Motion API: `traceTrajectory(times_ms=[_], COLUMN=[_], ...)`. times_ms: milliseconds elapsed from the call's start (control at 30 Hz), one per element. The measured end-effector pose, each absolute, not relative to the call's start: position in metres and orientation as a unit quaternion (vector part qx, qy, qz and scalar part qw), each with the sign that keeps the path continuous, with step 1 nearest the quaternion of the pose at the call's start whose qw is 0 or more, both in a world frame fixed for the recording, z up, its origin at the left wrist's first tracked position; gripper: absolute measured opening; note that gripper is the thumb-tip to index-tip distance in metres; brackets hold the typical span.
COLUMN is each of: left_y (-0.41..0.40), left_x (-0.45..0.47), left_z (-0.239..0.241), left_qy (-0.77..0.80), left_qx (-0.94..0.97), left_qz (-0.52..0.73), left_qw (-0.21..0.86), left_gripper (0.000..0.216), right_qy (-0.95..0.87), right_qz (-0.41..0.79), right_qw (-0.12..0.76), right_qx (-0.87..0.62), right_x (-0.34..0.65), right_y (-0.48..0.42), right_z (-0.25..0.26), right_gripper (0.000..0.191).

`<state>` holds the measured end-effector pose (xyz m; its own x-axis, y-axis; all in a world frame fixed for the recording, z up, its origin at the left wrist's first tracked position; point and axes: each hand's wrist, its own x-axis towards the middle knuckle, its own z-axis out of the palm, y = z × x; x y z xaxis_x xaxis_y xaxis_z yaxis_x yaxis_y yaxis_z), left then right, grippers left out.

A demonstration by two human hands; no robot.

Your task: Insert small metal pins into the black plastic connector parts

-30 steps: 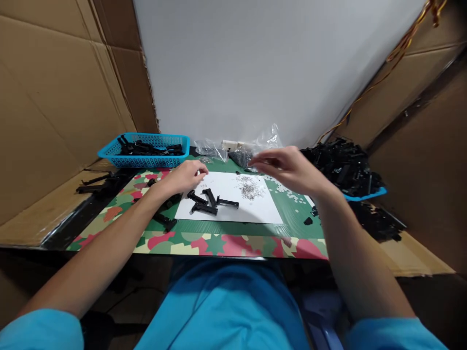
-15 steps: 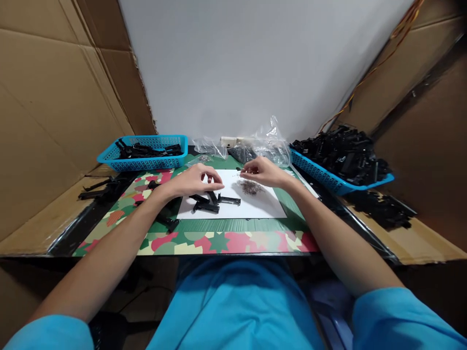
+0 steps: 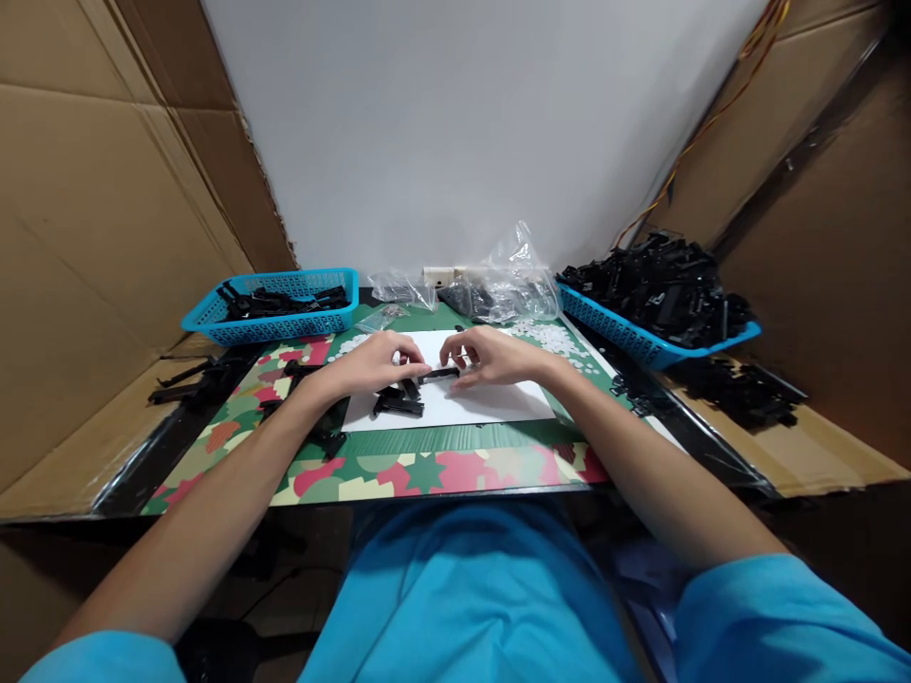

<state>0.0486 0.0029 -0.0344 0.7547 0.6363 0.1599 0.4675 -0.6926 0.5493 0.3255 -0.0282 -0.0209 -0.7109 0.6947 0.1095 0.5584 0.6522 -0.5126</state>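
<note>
My left hand point(image 3: 374, 363) and my right hand point(image 3: 488, 357) meet over a white sheet of paper point(image 3: 491, 402) on a camouflage-patterned mat point(image 3: 427, 470). Both hands pinch a slim black plastic bar point(image 3: 437, 375) held just above the paper, the left at its left end, the right at its right end. A few more black plastic parts point(image 3: 397, 405) lie on the paper under my left hand. The pile of tiny metal bits seen earlier on the paper is hidden behind my right hand.
A blue basket point(image 3: 274, 327) with black parts stands back left. A second blue basket point(image 3: 633, 337) heaped with black parts point(image 3: 661, 285) stands right. Clear plastic bags point(image 3: 509, 285) lie at the back, small white pieces point(image 3: 551, 337) beside them. Loose black parts point(image 3: 189, 375) lie left. Cardboard walls surround the table.
My right hand came in from the right over the small metal bits to the middle of the paper. Both hands now hold one black bar, which lay on the paper before.
</note>
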Motion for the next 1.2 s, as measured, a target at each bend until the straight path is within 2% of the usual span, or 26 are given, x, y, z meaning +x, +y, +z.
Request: traceTrajectory(times_ms=[233,433,533,700,800,900,1000,1200], left_y=[0.003,0.002,0.000,-0.004,-0.002,0.003,0.007,0.006], left_x=[0.050,0.053,0.055,0.060,0.060,0.057,0.054,0.054], left_z=[-0.032,-0.035,-0.039,-0.041,-0.041,-0.044,-0.047,-0.048], left_qy=[0.338,0.315,0.304,0.277,0.284,0.306,0.320,0.320], left_qx=[0.880,0.884,0.891,0.904,0.899,0.888,0.887,0.900], left_qz=[0.191,0.218,0.232,0.272,0.292,0.307,0.302,0.275], left_qw=[0.272,0.267,0.243,0.179,0.161,0.152,0.139,0.109], left_gripper=[0.047,0.040,0.043,0.032,0.032,0.034,0.035,0.034], right_qy=[-0.881,-0.840,-0.816,-0.768,-0.761,-0.767,-0.757,-0.740], right_qz=[0.202,0.235,0.297,0.380,0.353,0.263,0.208,0.323], right_qw=[0.225,0.266,0.274,0.279,0.295,0.306,0.285,0.156], right_qx=[-0.364,-0.411,-0.413,-0.434,-0.457,-0.499,-0.549,-0.569], right_x=[0.328,0.334,0.338,0.340,0.346,0.366,0.398,0.446], right_y=[-0.028,-0.020,-0.016,-0.014,-0.009,0.002,0.011,0.010], right_z=[-0.023,-0.023,-0.027,-0.031,-0.029,-0.027,-0.026,-0.025], right_gripper=[0.021,0.030,0.036,0.042,0.044,0.039,0.036,0.048])
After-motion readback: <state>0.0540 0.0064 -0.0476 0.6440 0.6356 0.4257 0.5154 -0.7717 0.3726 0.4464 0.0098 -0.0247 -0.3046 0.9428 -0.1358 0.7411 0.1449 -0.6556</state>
